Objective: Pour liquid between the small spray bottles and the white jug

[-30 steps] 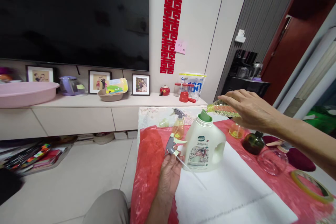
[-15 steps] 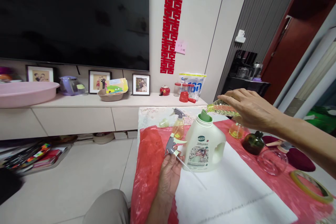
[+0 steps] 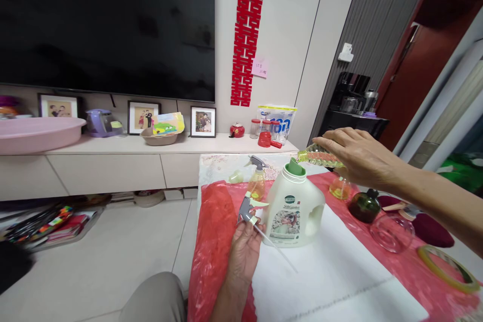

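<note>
Right now the right hand (image 3: 358, 156) grips a small clear bottle (image 3: 320, 156) of yellow liquid, fingers wrapped around it, tipped nearly flat with its mouth at the green funnel (image 3: 295, 167) that sits in the neck of the white jug (image 3: 292, 206). The left hand (image 3: 243, 254) lies just left of the jug's base, fingers pinched on a grey spray head (image 3: 247, 210) whose thin dip tube (image 3: 275, 247) trails across the white towel (image 3: 332, 271) in front of the jug.

The main risk, as I judge it, is spillage: nothing steadies the jug (the left hand is occupied with the sprayer), so a nudge from the bottle's mouth could tilt the funnel or shift the jug, and liquid would run onto the towel and the red cloth (image 3: 215, 231) left of the jug. Pouring too fast could also overfill the small funnel. The loose dip tube could drip or catch on the jug if the left hand moves.

Right of the jug stand a dark round bottle (image 3: 364, 205) and a clear glass bowl (image 3: 392, 231), close beneath the right forearm, which could knock them if it drops. Behind the jug another spray bottle (image 3: 257, 181) stands.
</note>
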`<state>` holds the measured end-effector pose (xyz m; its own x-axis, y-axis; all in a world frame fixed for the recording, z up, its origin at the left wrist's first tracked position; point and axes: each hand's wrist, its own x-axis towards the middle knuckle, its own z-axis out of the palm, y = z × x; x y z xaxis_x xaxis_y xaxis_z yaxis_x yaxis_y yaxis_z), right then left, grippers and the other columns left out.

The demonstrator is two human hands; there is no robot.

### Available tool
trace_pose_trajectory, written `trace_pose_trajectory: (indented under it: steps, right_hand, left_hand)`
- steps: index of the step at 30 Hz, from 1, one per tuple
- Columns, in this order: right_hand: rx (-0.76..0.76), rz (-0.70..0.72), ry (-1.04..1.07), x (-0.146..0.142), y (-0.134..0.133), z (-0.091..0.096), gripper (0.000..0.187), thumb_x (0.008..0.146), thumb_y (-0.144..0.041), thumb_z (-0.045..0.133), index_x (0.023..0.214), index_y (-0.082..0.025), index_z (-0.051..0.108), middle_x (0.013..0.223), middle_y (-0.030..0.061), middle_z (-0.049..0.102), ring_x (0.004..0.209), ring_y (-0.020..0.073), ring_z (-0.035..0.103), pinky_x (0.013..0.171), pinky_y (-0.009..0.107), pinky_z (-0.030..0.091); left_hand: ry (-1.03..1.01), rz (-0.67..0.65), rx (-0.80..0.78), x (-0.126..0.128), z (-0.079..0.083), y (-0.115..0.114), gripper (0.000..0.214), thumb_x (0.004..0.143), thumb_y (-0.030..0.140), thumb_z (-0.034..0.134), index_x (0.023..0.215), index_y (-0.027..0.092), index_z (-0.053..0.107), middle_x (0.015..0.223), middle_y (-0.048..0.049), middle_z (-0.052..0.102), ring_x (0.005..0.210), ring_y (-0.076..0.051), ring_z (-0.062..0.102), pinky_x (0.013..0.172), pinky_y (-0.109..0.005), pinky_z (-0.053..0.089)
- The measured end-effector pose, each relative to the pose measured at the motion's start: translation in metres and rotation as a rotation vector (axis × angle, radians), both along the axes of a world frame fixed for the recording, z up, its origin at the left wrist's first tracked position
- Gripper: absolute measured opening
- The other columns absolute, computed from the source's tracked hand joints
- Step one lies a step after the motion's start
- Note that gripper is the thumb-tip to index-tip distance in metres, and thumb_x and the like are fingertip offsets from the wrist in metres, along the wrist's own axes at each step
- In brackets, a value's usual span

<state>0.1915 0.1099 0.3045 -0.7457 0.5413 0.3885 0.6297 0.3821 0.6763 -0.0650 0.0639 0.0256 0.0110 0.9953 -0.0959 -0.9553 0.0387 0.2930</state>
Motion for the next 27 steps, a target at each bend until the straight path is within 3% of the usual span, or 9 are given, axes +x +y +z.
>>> trace_pose_trajectory:
  steps: [27]
  right_hand:
    - [0.053, 0.017, -0.046, -0.0098, -0.0017, 0.0065, 0.057, 0.084, -0.014, 0.052, 0.14, -0.026, 0.046, 0.129, 0.008, 0.056, 0.117, 0.0283, 0.05, 0.09, 0.039, 0.038]
  left_hand:
    - [-0.005, 0.013, 0.0, 0.0003, 0.0009, 0.0, 0.023, 0.062, 0.016, 0.092, 0.078, 0.016, 0.076, 0.084, -0.0059, 0.078, 0.08, -0.017, 0.075, 0.083, -0.03, 0.062]
